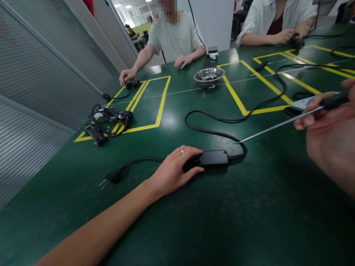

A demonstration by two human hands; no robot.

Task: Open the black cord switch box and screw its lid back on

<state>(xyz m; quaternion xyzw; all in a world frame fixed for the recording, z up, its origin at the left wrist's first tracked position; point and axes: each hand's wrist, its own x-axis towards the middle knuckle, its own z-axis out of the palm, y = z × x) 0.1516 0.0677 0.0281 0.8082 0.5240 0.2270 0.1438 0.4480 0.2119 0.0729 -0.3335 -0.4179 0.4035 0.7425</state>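
Observation:
My left hand is closed round the left end of a flat black inline box that lies on the green table. Out of the box's left side runs a cord that ends in a two-pin plug. From its right end a thicker black cable loops back across the table. My right hand grips the dark handle of a screwdriver at the right edge. Its long thin shaft points left and down, with the tip by the cable's bend; whether it touches, I cannot tell.
A steel bowl with small parts stands mid-table. Tangled black cables and devices lie at left within yellow tape. A white power strip sits beyond my right hand. Two people work across the table, each with a hand on a dark device.

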